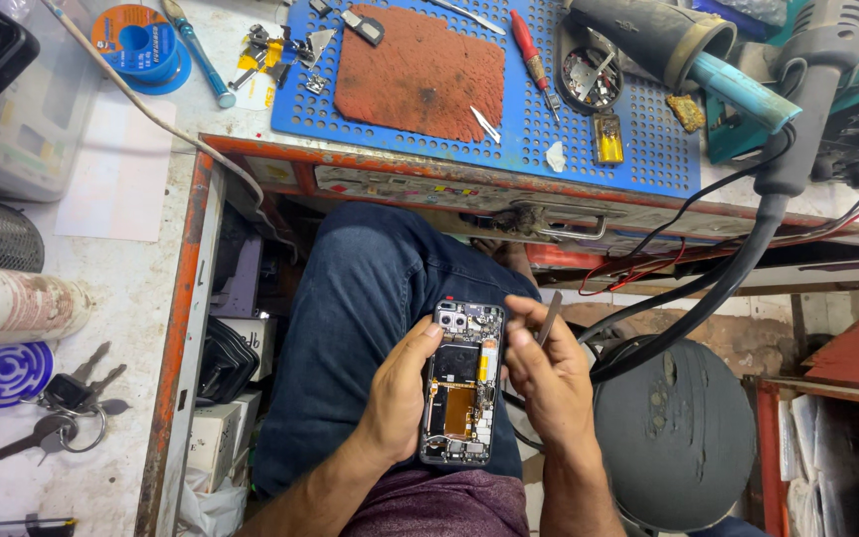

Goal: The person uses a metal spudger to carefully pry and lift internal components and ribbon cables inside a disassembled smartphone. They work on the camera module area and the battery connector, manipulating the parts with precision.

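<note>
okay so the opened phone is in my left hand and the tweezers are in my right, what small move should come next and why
Probably bring the thin metal tweezers down to the opened, back-less smartphone: the left hand cradles it over the lap, while the right hand holds the tips pointing up, away from the exposed boards.

Opened phone (461, 383), circuitry exposed, upright over the lap; thin tweezers (549, 318) beside it.

From my remote seat I am seeing a blue perforated mat (638, 149) lying on the workbench, with a rust-red pad (420, 75) sitting on it and a red-handled screwdriver (529, 45) resting just beside that pad. A blue solder spool (139, 42) is sitting near the bench's far left corner. A bunch of keys (70, 408) is lying on the white side surface, and a thick black cable (738, 268) is drooping toward a round dark stool (678, 438).
</note>
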